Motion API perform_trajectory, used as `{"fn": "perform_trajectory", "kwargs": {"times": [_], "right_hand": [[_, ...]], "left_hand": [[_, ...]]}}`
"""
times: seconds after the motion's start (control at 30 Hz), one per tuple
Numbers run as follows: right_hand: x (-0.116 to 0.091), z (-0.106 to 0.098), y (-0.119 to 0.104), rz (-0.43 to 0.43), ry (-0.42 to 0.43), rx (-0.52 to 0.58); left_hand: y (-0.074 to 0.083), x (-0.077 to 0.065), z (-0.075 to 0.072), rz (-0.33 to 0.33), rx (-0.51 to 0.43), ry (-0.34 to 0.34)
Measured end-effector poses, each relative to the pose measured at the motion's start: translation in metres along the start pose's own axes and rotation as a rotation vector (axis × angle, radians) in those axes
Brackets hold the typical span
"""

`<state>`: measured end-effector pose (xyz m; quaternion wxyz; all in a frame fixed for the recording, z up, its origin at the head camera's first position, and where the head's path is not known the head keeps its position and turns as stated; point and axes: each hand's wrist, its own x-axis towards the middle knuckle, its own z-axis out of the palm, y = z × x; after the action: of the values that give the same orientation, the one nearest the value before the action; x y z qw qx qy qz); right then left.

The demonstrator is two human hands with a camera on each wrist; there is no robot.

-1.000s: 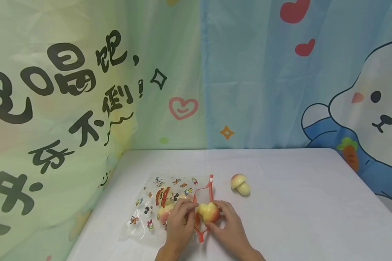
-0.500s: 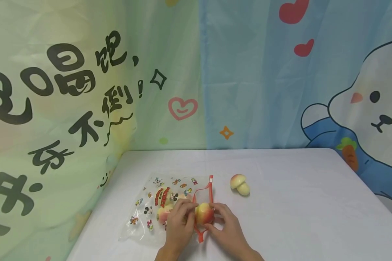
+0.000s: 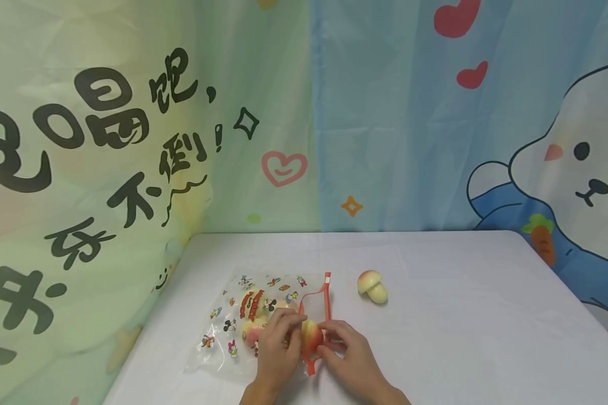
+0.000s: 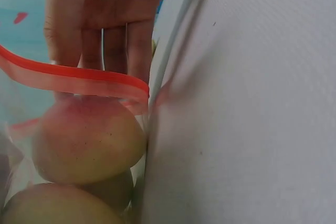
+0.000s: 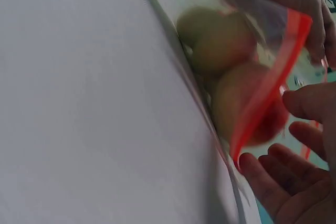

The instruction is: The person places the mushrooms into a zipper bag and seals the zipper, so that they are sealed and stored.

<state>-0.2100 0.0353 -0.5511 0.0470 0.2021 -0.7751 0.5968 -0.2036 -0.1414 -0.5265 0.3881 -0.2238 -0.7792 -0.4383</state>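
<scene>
A clear zip bag (image 3: 213, 357) with cartoon prints and a red zip strip (image 3: 327, 298) lies on the table, its mouth facing right. My left hand (image 3: 280, 343) grips the bag's upper layer beside the opening. A yellow toy mushroom with a reddish cap (image 3: 312, 337) sits in the mouth, cap outward, its stem hidden in the bag. The thumb and fingertips of my right hand (image 3: 352, 354) are at the cap's outer end, pinching it. In the right wrist view, the red strip (image 5: 270, 85) crosses in front of the cap. Several toy mushrooms (image 3: 253, 332) show through the plastic.
Another toy mushroom (image 3: 372, 287) lies on the white table (image 3: 461, 315), right of the bag and beyond my right hand. A printed curtain (image 3: 375, 129) hangs behind the table and along its left side.
The toy mushroom has slid left into the bag's mouth, its stem passing out of sight. My right hand has followed it left, with fingertips drawn closer together. My left hand stays put.
</scene>
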Motion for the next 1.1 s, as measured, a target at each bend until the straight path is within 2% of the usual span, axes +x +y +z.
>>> {"fn": "perform_trajectory", "kwargs": {"times": [0.2, 0.43, 0.7, 0.87, 1.0, 1.1], "right_hand": [[0.010, -0.029, 0.003, 0.062, 0.184, -0.134], [0.021, -0.066, 0.013, 0.034, 0.331, -0.285], [0.037, -0.090, 0.016, 0.208, 0.428, -0.366], [0.055, -0.100, 0.013, 0.296, 0.420, -0.352], [0.067, -0.103, 0.010, 0.351, 0.331, -0.379], [0.072, -0.103, 0.015, 0.360, 0.245, -0.414]], "left_hand": [[-0.001, 0.000, 0.001, -0.001, -0.030, -0.006], [0.001, -0.001, 0.001, -0.024, -0.020, -0.007], [-0.001, 0.000, -0.001, -0.008, -0.017, 0.013], [-0.002, 0.001, 0.001, 0.007, -0.024, 0.020], [-0.001, 0.001, 0.001, -0.002, -0.018, 0.016], [-0.001, 0.000, 0.001, -0.015, -0.021, 0.011]]}}
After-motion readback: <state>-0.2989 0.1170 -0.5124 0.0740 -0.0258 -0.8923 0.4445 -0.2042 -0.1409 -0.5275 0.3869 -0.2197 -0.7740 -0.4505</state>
